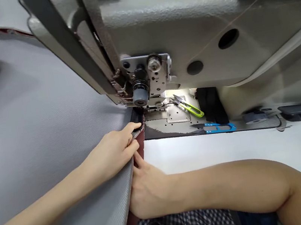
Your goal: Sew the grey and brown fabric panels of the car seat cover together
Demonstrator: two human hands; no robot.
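A large sheet of grey fabric (43,118) with a dark red underside lies across the left and runs up to the sewing machine (153,24). My left hand (113,150) rests on the fabric's edge just in front of the needle area. Its index finger stretches onto a black strip (137,119) there, while the other fingers curl over the edge. Lower down, my right hand (148,189) grips the same edge, with some of its fingers hidden beneath the fabric. The machine's head hides the needle and much of the presser foot.
Green thread snips (192,109) lie on the machine bed, right of the needle area. Blue thread snips (218,127) are nearer the front edge, beside a black cloth piece (212,104). A white tabletop (202,150) extends in front. Thread runs across the machine arm.
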